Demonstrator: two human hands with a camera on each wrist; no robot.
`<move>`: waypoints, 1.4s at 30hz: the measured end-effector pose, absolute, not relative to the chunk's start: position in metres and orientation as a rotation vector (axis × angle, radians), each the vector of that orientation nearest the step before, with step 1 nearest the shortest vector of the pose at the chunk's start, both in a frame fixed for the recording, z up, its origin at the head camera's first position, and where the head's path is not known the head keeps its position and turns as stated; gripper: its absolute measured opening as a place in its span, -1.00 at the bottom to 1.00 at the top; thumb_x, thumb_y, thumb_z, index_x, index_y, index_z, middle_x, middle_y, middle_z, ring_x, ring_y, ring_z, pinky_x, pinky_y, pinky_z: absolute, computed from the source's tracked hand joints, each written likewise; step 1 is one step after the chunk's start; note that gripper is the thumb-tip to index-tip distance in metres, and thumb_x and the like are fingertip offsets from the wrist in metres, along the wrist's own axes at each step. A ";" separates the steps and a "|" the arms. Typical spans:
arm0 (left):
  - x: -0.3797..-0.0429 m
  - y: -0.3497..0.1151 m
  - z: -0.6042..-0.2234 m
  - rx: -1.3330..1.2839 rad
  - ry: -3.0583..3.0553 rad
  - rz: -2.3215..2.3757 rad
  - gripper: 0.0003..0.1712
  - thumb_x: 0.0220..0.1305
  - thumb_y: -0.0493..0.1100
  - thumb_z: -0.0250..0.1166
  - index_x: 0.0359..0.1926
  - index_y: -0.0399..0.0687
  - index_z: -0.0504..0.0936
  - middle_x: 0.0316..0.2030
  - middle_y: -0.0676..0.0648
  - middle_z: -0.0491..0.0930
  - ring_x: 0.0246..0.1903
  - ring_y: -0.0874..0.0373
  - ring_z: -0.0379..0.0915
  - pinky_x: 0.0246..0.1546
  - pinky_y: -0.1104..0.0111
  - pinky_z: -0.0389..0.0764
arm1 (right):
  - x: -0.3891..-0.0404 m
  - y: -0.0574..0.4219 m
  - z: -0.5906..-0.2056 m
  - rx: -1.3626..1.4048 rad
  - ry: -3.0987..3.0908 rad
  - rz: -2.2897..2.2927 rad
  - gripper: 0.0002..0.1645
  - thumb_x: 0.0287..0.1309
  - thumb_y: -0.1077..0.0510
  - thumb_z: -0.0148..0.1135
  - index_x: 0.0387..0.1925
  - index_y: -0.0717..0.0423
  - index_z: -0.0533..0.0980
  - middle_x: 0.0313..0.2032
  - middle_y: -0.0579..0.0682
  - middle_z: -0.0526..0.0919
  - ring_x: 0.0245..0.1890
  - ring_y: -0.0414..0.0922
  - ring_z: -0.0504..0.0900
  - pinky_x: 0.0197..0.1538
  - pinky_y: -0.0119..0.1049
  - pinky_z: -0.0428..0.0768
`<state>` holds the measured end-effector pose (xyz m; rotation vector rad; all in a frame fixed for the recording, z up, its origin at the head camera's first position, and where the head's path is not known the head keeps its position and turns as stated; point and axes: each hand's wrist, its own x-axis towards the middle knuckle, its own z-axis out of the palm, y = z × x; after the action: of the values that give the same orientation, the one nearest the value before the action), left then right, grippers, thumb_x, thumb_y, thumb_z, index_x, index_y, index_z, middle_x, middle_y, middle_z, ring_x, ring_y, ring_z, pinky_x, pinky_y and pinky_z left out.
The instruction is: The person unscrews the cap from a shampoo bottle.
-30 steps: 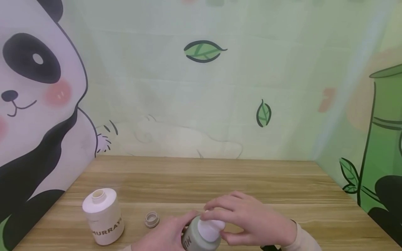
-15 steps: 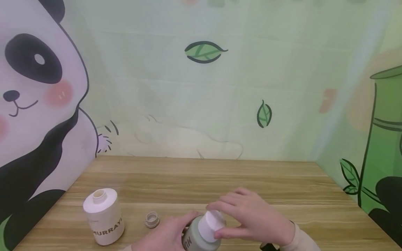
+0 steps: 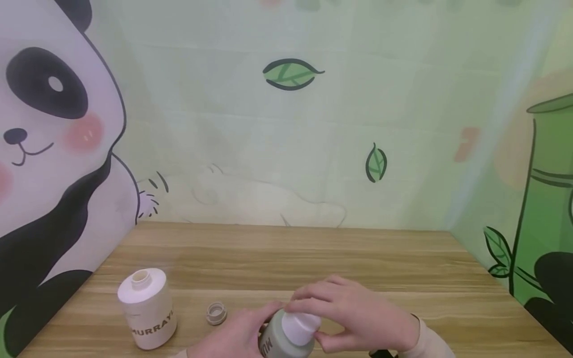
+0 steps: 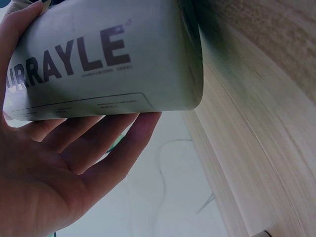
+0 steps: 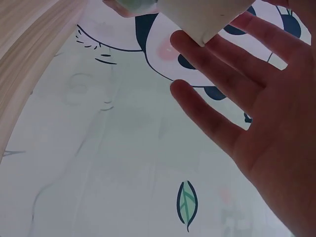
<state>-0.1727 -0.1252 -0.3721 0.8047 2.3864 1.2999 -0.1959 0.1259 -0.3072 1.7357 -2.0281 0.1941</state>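
Observation:
A grey-green bottle lettered "MURRAYLE" in the left wrist view is gripped by my left hand, its thumb along the near side and its fingers spread beneath the body. On the bottle's top sits a white cap, pinched between the thumb and fingers of my right hand. That hand's remaining fingers reach out loosely past the cap in the right wrist view. A white bottle with a bare open neck stands upright at the left. Between it and my left hand lies a small pale round cap.
The wooden table runs back to a pale green cloth backdrop printed with a panda and leaves. A dark object, partly hidden, lies under my right wrist near the front edge.
Half a second ago my right hand was turned with its thumb on the cap's near side; now it has turned back to about its earlier pose. The left hand and other things stay put.

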 end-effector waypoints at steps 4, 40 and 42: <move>-0.172 -0.125 -0.372 0.846 2.438 1.278 -0.25 -0.03 0.16 0.48 0.21 0.38 0.38 -0.09 0.25 0.63 -0.17 0.41 0.55 -0.11 0.44 0.53 | -0.197 0.126 -0.306 1.792 -2.000 0.198 -0.28 -0.06 0.13 0.37 0.22 -0.10 0.40 0.10 -0.14 0.57 0.05 -0.25 0.55 0.10 -0.34 0.50; -0.173 -0.125 -0.371 0.817 2.389 1.289 -0.24 -0.05 0.17 0.48 0.21 0.39 0.37 -0.11 0.25 0.62 -0.19 0.39 0.55 -0.13 0.42 0.53 | -0.196 0.126 -0.308 1.769 -2.032 0.210 -0.37 -0.01 0.09 0.35 0.16 -0.10 0.42 0.09 -0.22 0.57 0.08 -0.30 0.54 0.09 -0.37 0.48; -0.174 -0.126 -0.371 0.807 2.386 1.284 -0.23 -0.04 0.15 0.49 0.22 0.39 0.37 -0.10 0.26 0.62 -0.18 0.40 0.54 -0.13 0.42 0.53 | -0.196 0.126 -0.307 1.793 -2.027 0.214 -0.36 0.01 0.12 0.33 0.18 -0.09 0.41 0.13 -0.19 0.56 0.11 -0.29 0.53 0.10 -0.37 0.48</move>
<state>-0.1735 -0.1255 -0.3708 0.8070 2.3857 1.2841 -0.1960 0.1259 -0.3071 1.7926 -2.0272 0.2139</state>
